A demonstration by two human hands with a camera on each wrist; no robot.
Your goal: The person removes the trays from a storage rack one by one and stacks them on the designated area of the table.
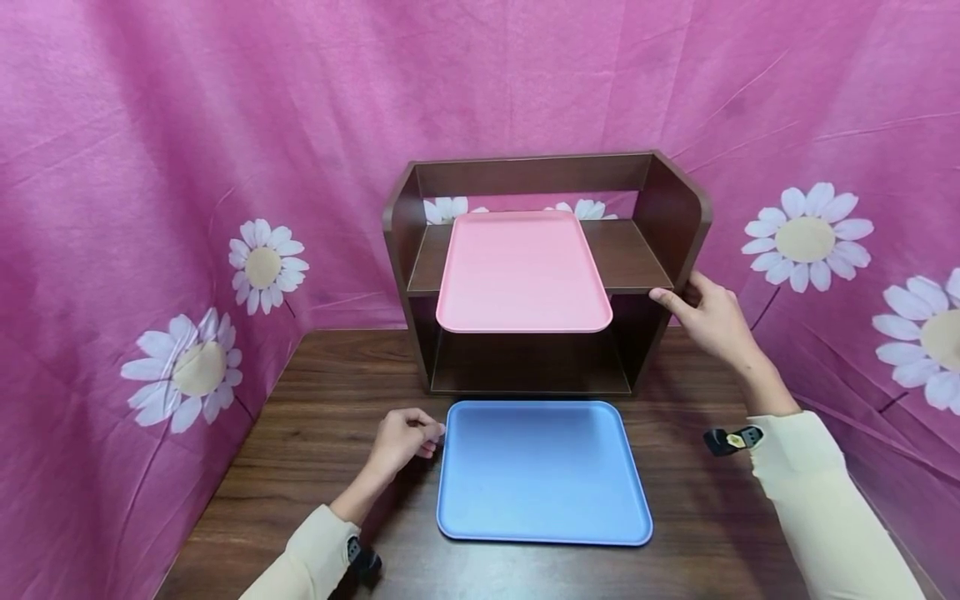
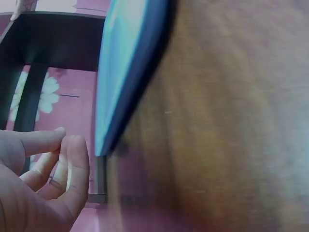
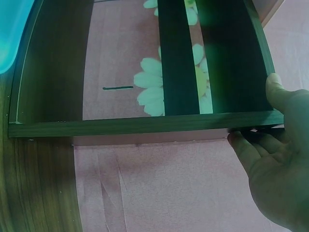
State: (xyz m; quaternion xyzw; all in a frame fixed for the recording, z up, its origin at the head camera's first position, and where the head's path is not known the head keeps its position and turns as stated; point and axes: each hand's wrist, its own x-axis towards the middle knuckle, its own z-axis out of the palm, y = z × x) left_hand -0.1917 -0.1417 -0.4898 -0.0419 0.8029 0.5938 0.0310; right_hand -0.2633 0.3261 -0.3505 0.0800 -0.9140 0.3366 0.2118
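A brown two-level wooden shelf (image 1: 678, 221) stands at the back of the table. My right hand (image 1: 708, 318) grips its right side panel, thumb at the front edge and fingers on the outer face, as the right wrist view also shows. In the head view a pink tray (image 1: 525, 275) appears on the upper board and juts past its front edge. A blue tray (image 1: 543, 475) lies flat before the shelf. Beside its left edge is my left hand (image 1: 405, 437), fingers loosely curled with thumb and fingertips together; nothing shows between them in the left wrist view (image 2: 48, 179).
The brown wood-grain table (image 1: 322, 417) extends to both sides of the blue tray. A pink curtain (image 1: 360, 83) with white daisies hangs behind the shelf and along both sides. Dark wrist cameras (image 1: 733, 440) are strapped to both sleeves.
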